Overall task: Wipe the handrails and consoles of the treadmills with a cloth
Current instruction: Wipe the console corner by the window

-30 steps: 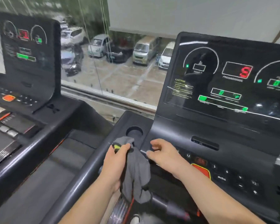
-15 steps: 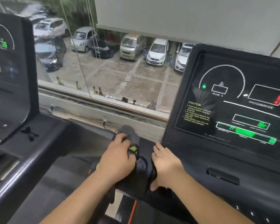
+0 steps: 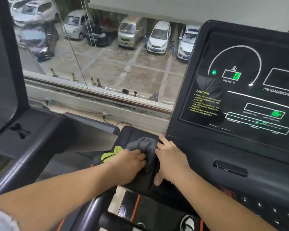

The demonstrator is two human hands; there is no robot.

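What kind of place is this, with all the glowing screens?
Probably an upstairs gym. A lit treadmill console shows INCLINE, a second console stands beside it at left, and the window overlooks parked cars.

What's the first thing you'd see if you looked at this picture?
Two bare hands at the lower middle: the left hand grips a bunched grey cloth on the black treadmill console, the right hand rests flat beside it. On the right glows a glossy black screen with green lights.

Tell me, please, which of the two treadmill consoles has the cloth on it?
The right-hand console, with the lit CAUTION screen: the left hand grips the grey cloth on its left corner. The left-hand console stands apart, untouched.
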